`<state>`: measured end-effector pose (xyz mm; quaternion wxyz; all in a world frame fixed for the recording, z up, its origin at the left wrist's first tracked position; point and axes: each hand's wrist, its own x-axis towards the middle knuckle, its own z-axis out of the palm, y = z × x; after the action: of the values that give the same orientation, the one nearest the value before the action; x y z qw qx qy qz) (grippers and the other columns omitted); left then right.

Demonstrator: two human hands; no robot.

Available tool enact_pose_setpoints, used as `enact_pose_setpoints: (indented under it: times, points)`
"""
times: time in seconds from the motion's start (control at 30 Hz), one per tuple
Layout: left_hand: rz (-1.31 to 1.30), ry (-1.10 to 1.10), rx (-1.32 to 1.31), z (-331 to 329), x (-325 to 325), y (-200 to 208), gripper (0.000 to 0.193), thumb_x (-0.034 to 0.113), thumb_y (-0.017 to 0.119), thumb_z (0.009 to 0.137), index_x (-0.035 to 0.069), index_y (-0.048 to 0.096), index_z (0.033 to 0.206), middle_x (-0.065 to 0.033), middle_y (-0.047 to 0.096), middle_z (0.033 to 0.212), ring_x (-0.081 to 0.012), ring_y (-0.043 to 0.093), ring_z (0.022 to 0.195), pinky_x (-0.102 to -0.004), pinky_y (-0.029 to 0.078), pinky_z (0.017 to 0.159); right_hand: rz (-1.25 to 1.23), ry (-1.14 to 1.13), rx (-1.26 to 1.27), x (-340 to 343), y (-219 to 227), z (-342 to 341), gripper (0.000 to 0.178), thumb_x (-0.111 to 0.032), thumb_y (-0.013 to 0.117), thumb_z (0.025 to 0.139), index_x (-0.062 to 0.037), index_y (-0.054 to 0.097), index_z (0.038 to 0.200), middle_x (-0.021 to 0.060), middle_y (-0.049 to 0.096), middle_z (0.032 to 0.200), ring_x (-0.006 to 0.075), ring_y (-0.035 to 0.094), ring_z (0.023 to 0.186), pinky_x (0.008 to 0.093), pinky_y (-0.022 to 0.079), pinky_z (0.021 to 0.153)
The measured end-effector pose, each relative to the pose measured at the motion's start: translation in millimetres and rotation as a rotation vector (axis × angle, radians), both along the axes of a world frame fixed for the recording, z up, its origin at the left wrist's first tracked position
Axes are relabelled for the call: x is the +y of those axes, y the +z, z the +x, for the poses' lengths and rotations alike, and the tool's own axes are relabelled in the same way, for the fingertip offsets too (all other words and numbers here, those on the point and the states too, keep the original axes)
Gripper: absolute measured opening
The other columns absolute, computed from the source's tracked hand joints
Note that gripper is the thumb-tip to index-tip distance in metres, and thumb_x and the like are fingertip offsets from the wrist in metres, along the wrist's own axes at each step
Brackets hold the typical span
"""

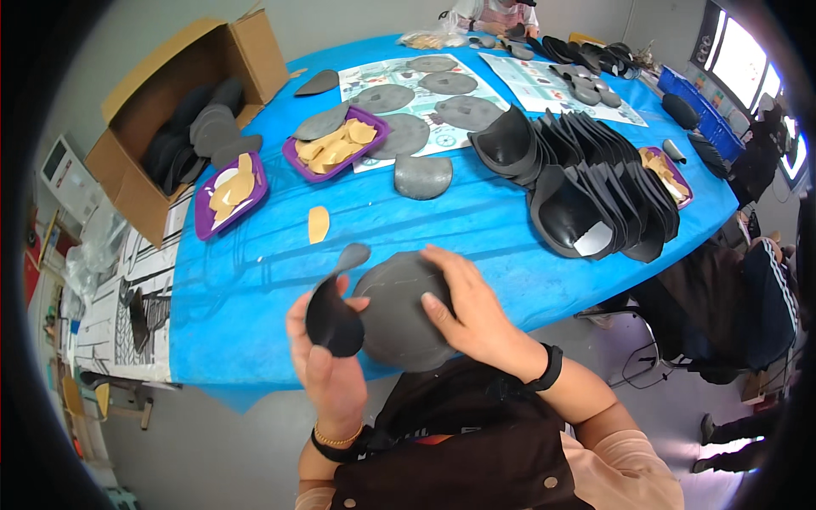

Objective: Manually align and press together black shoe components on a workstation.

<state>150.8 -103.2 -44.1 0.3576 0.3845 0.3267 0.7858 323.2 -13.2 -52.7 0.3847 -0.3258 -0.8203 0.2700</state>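
Note:
My left hand [331, 387] holds a small black curved foam piece [335, 321] upright between thumb and fingers; its narrow grey end curls over at the top. Right beside it, at the near table edge, is a larger rounded dark grey foam piece [395, 297], tilted, with a faint line across its upper part. My right hand [467, 310] grips this piece along its right side, thumb on its face and fingers at the upper edge. A single beige oval pad [318, 224] lies on the table beyond my left hand.
A blue-covered table [280, 293] bears nested black foam cups [586, 195] at right, purple trays [201, 223] of beige pads, a grey curved piece [423, 177], and printed sheets [357, 78] with grey pieces. An open cardboard box [127, 191] stands left. Other people sit at the far end and right.

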Motion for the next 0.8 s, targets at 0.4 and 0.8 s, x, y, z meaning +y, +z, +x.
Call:
enact_pose_setpoints:
  times: [0.4, 0.8]
  points:
    - [-0.023, 0.403, 0.04, -31.9, -7.7, -20.0, 0.072, 0.049, 0.061, 0.087, -0.002, 0.04, 0.133, -0.0241, 0.046, 0.136, -0.0309, 0.055, 0.117, -0.0441, 0.04, 0.105, 0.557, -0.958, -0.647, 176.4, 86.1, 70.1, 0.032, -0.032, 0.075, 0.075, -0.0071, 0.068, 0.094, 0.0096, 0.066, 0.093, 0.0305, 0.063, 0.095, 0.0417, 0.051, 0.074]
    - [0.024, 0.452, 0.09, -39.1, -11.4, -30.7, 0.08, 0.054, 0.065, 0.083, -0.002, 0.038, 0.133, -0.0264, 0.049, 0.132, -0.0314, 0.057, 0.113, -0.0426, 0.043, 0.102, 0.518, -0.886, -0.449, 179.6, 98.1, 75.9, 0.022, -0.015, 0.062, 0.084, -0.0029, 0.061, 0.103, 0.0228, 0.068, 0.084, 0.0383, 0.069, 0.08, 0.0489, 0.054, 0.064]
